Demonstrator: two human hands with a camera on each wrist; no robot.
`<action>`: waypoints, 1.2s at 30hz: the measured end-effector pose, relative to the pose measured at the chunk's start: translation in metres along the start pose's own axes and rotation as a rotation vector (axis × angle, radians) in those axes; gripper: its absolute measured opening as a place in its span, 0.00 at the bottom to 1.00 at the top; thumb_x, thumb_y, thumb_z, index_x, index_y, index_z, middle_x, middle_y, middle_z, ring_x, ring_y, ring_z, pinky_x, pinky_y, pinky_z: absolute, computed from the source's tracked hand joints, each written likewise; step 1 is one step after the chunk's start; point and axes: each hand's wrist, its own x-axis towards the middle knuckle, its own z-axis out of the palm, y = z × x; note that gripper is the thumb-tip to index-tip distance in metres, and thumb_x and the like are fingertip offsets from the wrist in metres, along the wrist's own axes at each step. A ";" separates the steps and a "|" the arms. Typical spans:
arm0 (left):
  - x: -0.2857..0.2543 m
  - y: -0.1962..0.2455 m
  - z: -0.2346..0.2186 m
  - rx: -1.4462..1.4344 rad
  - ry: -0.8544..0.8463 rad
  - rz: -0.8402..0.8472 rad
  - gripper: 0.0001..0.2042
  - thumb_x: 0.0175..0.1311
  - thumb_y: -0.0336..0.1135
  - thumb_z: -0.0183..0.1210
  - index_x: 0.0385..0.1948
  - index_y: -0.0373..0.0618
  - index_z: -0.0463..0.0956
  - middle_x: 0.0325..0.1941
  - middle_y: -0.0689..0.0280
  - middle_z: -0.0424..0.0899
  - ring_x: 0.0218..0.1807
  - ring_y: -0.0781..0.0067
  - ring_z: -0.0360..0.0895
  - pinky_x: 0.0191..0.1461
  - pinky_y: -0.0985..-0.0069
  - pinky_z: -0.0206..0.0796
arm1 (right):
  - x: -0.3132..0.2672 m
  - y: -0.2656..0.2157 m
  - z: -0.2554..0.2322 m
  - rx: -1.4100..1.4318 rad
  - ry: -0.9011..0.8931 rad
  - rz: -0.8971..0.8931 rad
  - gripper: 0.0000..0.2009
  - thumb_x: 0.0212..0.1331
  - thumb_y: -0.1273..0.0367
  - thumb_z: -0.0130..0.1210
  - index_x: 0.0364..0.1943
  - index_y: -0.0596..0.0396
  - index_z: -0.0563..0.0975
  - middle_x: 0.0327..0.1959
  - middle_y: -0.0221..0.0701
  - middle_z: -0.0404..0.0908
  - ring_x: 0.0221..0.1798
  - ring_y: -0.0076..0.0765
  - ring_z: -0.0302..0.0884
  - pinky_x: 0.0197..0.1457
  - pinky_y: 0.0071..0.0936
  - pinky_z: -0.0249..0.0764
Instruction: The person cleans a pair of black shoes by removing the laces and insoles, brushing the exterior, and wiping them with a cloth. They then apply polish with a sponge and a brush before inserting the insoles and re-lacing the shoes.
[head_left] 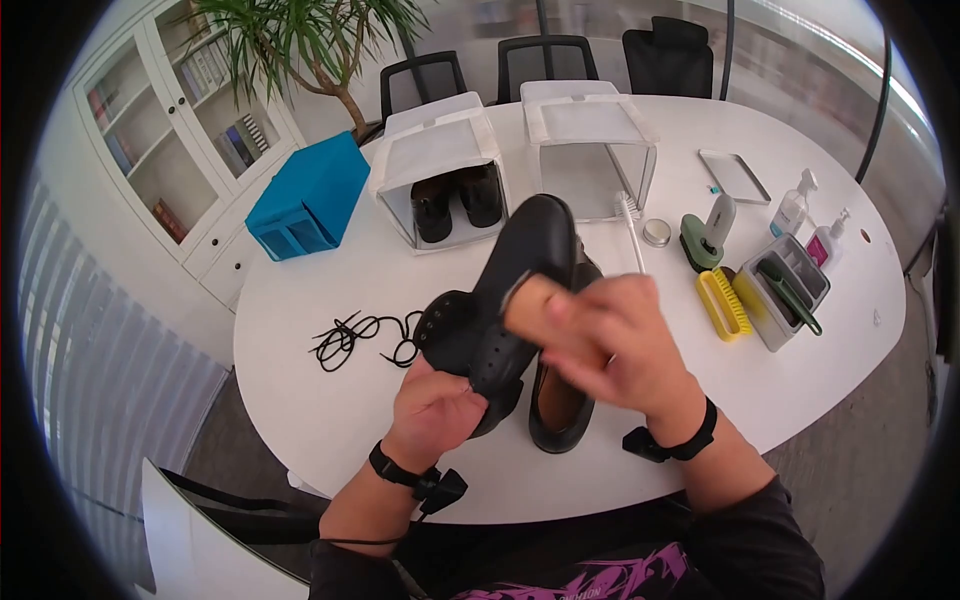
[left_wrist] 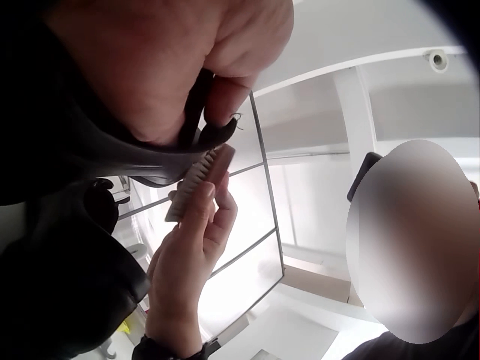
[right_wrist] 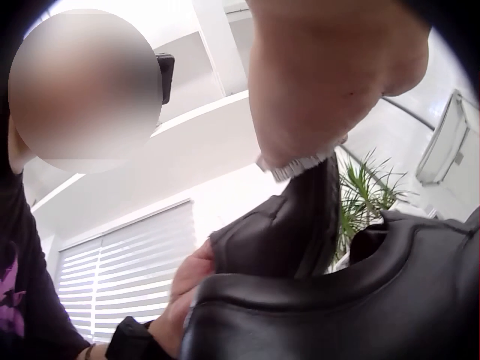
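Observation:
My left hand (head_left: 430,410) grips a black leather shoe (head_left: 530,235) by its opening, thumb on the near side. The shoe is tilted over the table, with bare eyelets and no lace in it. In my right hand (head_left: 625,340), somewhat blurred, is a wooden brush (head_left: 535,305); the left wrist view shows its pale bristles (left_wrist: 196,180) right at the shoe's edge. Fingers and thumb pinch the brush's wooden back. Below the raised shoe, another black shoe (head_left: 560,425) stands on the table, partly covered. Black shoelaces (head_left: 345,345) lie loose to the left.
Behind stand a white box (head_left: 440,150) with dark shoes inside, another white box (head_left: 590,125) and a blue box (head_left: 315,195). On the right are a yellow brush (head_left: 722,303), a green-based brush (head_left: 700,243), a grey caddy (head_left: 785,325), pump bottles (head_left: 793,205) and a round tin (head_left: 656,233).

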 end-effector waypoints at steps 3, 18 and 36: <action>-0.002 0.003 0.003 0.003 0.111 0.025 0.39 0.74 0.15 0.51 0.89 0.40 0.58 0.89 0.52 0.71 0.89 0.52 0.70 0.91 0.51 0.63 | 0.003 -0.011 0.002 0.069 -0.130 0.007 0.28 0.52 0.64 0.85 0.59 0.48 0.88 0.47 0.32 0.85 0.50 0.44 0.84 0.59 0.43 0.72; 0.006 -0.002 0.010 0.121 0.264 -0.028 0.35 0.73 0.17 0.61 0.83 0.37 0.67 0.83 0.54 0.79 0.85 0.53 0.76 0.88 0.52 0.69 | 0.009 -0.004 0.015 -0.032 0.099 0.053 0.30 0.52 0.66 0.86 0.58 0.55 0.82 0.51 0.36 0.88 0.47 0.48 0.84 0.55 0.41 0.73; 0.003 -0.004 0.004 0.210 0.264 -0.098 0.37 0.71 0.14 0.63 0.83 0.40 0.67 0.80 0.57 0.81 0.81 0.59 0.79 0.85 0.58 0.72 | -0.011 -0.002 0.029 0.010 0.255 0.367 0.28 0.63 0.71 0.83 0.61 0.64 0.78 0.59 0.51 0.86 0.58 0.51 0.90 0.61 0.39 0.86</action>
